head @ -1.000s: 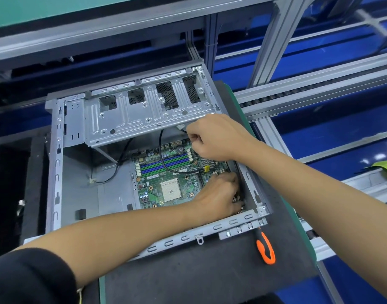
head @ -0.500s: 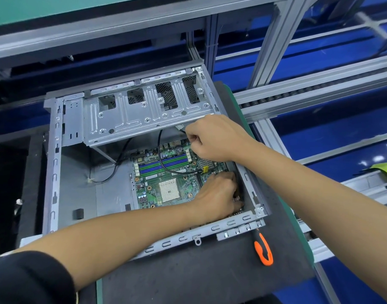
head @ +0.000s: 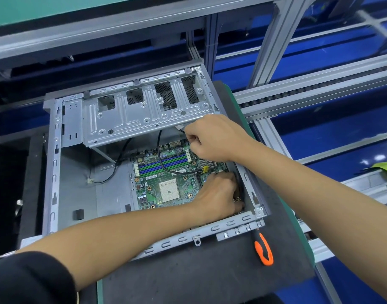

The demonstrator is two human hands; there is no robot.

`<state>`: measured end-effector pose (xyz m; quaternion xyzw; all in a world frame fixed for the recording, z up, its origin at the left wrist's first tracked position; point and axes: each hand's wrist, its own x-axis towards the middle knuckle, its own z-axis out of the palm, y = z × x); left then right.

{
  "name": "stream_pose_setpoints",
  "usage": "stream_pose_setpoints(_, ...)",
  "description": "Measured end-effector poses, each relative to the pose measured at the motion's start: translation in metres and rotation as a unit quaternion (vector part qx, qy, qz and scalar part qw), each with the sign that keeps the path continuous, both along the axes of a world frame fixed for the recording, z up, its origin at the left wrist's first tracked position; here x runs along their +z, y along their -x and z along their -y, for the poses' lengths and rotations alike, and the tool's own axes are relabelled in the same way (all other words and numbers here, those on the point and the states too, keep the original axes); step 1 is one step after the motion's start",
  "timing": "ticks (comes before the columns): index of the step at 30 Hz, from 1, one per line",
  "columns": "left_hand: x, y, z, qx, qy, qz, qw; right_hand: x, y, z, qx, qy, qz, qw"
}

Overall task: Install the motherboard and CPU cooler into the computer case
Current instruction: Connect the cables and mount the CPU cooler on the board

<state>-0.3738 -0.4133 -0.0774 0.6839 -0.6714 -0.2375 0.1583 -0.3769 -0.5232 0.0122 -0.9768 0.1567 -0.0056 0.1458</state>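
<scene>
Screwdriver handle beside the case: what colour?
Orange and black screwdriver handle, on the dark mat; head view, the only one.

Hardly anything is changing: the left hand [head: 219, 194] is creeping slightly toward the case [head: 54, 163] wall over the motherboard [head: 166, 172].

Bright, even overhead light, cool in tone. Soft shadows only: a dim pocket under the drive cage [head: 144, 115] toward 11 o'clock, a faint shade beneath the left hand [head: 219, 194] near centre. Mild sheen on the bare metal of the computer case [head: 54, 163] at 9 o'clock; small white glare spots on the blue surface at 3 o'clock. Sharp in the middle, the motherboard [head: 166, 172] crisp; softer toward the corners. Wide-angle bending of the frame rails [head: 273, 40] at 1 o'clock. Black sleeve [head: 28, 279] at 7 o'clock slightly blurred.
</scene>
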Motion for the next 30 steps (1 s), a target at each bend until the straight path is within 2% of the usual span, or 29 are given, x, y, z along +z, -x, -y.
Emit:
stream_pose_setpoints(2,-0.0009,-0.0022,-0.0015,0.004,0.008,-0.003,1.0,0.0001,0.0,-0.0001,0.001,0.005,-0.002,1.0)
stream_pose_setpoints(9,-0.0032,-0.0035,0.0003,-0.023,0.017,0.072,0.997,0.0,0.0006,0.0,0.003,0.01,-0.003,1.0)
stream_pose_setpoints(30,-0.0008,-0.0022,-0.0014,-0.032,-0.028,0.019,0.999,-0.0017,-0.0009,0.0002,0.013,0.032,-0.012,0.999)
